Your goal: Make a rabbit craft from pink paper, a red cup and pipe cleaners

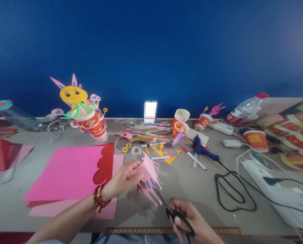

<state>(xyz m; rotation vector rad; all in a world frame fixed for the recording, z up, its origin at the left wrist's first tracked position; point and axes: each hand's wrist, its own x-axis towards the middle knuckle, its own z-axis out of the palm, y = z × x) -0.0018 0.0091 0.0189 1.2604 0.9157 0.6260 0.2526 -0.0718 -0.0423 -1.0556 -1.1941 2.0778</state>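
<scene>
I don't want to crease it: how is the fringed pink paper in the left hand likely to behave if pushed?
The pink paper is probably floppy, since its loose strips splay unevenly beyond the left hand. It looks thin, so it is likely very light. Its narrow cut ends may crease or tear easily.

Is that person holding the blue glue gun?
No, the blue glue gun lies on the table; the right hand holds scissors and the left hand pink paper.

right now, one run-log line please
left hand: fringed pink paper | right hand: scissors, blades at paper | glue gun: on table
</scene>
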